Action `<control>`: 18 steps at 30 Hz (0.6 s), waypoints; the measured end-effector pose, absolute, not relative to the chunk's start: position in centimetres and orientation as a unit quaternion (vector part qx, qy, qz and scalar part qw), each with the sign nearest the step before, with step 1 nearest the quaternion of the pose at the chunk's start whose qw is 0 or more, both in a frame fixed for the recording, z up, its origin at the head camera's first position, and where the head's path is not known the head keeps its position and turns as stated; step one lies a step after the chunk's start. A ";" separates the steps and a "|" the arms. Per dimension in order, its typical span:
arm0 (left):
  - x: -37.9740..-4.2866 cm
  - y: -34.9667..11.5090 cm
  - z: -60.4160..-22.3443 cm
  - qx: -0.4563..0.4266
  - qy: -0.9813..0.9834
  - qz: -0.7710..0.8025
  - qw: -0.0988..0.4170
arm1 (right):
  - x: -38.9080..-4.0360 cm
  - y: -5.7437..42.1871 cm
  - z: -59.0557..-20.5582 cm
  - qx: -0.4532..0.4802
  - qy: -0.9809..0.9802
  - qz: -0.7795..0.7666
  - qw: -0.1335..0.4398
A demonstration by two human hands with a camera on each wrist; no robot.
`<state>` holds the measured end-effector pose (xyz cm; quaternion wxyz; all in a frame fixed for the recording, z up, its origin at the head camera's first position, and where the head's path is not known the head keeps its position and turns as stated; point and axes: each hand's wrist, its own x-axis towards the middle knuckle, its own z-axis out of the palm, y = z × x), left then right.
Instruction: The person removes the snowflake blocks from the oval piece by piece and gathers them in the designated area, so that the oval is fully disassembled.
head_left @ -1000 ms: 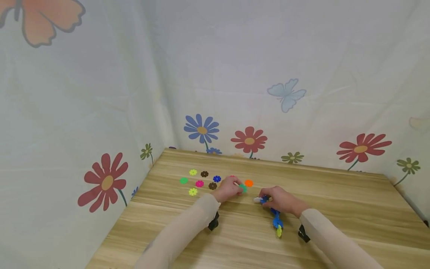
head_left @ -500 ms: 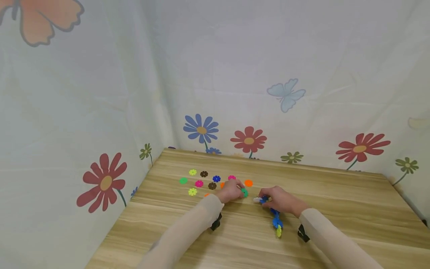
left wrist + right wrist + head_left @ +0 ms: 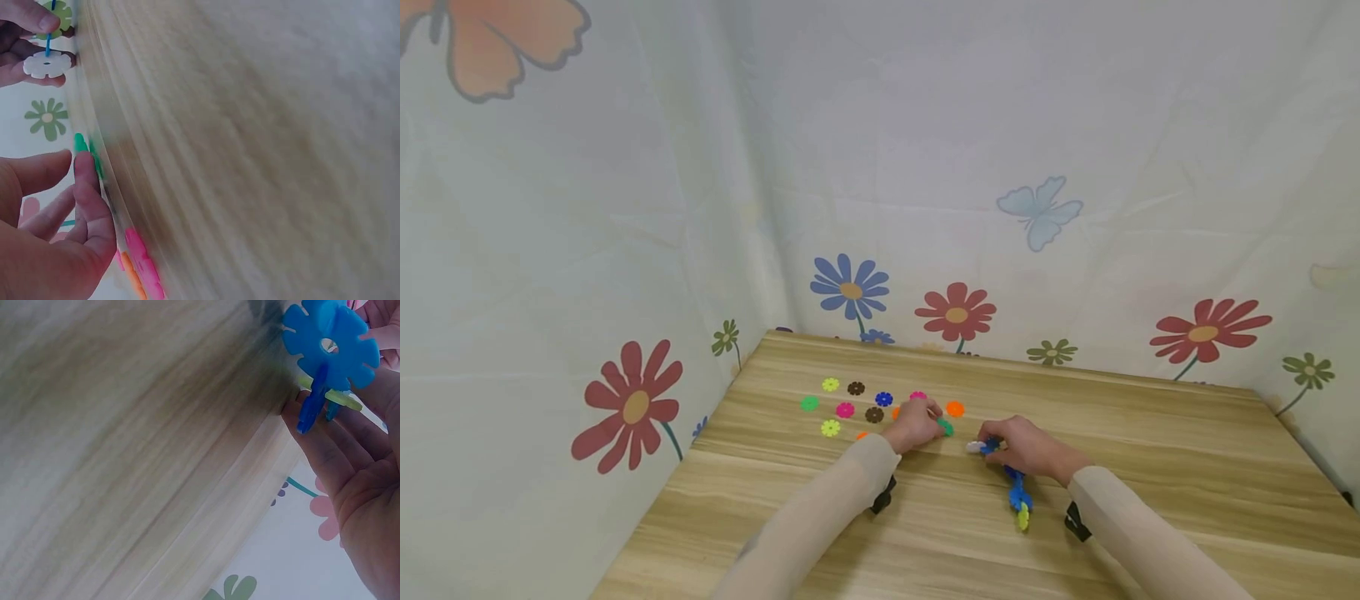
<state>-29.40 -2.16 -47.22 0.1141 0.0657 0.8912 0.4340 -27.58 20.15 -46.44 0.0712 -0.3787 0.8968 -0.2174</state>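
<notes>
In the head view my left hand [image 3: 917, 423] is at the right side of a group of flower-shaped plastic discs. Its index fingertip touches a green disc [image 3: 946, 427] low over the wood; the left wrist view shows the thumb apart from that finger, with the green disc [image 3: 80, 142] partly hidden behind it. My right hand [image 3: 1028, 446] pinches a chain of interlocked discs, mostly blue [image 3: 1019, 498]. A white disc [image 3: 975, 447] forms its left end and a yellow-green disc [image 3: 1023, 517] its near end. Close up, a light blue disc [image 3: 331, 344] stands before the right palm.
Loose discs lie left of the left hand, among them green [image 3: 809, 403], brown [image 3: 856, 388], blue [image 3: 883, 399] and pink [image 3: 845, 410]. An orange disc [image 3: 955, 409] lies just beyond its fingers. The wooden table [image 3: 1112, 417] meets a flower-printed cloth [image 3: 1112, 250] behind.
My left hand has shifted slightly right and nearer, bringing the green disc along and uncovering orange discs. That disc stood tilted half a second ago and now lies flatter. The right hand stays put.
</notes>
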 end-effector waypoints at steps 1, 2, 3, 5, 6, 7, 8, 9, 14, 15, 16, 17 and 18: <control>-29.4 -2.2 -47.2 0.067 0.893 0.430 0.111 | -27.6 20.2 -46.5 -0.379 0.897 -0.218 0.070; -29.4 -2.2 -47.3 0.069 0.895 0.428 0.107 | -27.7 20.2 -46.6 -0.379 0.897 -0.218 0.069; -29.4 -2.2 -47.3 0.070 0.895 0.428 0.106 | -27.7 20.2 -46.7 -0.378 0.897 -0.218 0.067; -29.4 -2.3 -47.3 0.072 0.896 0.425 0.105 | -27.7 20.2 -46.7 -0.377 0.897 -0.219 0.065; -29.3 -2.3 -47.3 0.071 0.896 0.425 0.108 | -27.7 20.2 -46.7 -0.377 0.898 -0.219 0.065; -29.2 -2.3 -47.2 0.070 0.895 0.428 0.109 | -27.8 20.2 -46.8 -0.376 0.898 -0.220 0.065; -29.1 -2.3 -47.2 0.069 0.893 0.431 0.111 | -27.8 20.3 -46.8 -0.374 0.899 -0.219 0.065; -29.0 -2.3 -47.2 0.071 0.894 0.429 0.111 | -27.8 20.3 -46.9 -0.373 0.899 -0.219 0.066; -28.5 -2.0 -47.0 0.079 0.900 0.416 0.107 | -27.9 20.4 -47.0 -0.372 0.900 -0.218 0.064; -28.4 -1.9 -47.0 0.084 0.900 0.413 0.106 | -27.9 20.4 -47.0 -0.373 0.899 -0.220 0.063; -28.3 -1.8 -46.9 0.090 0.899 0.414 0.108 | -27.9 20.4 -47.0 -0.373 0.899 -0.221 0.063; -28.1 -1.8 -46.9 0.095 0.898 0.414 0.110 | -27.9 20.4 -47.0 -0.373 0.899 -0.221 0.062; -28.0 -1.7 -46.8 0.103 0.897 0.415 0.111 | -27.9 20.3 -46.9 -0.373 0.899 -0.222 0.062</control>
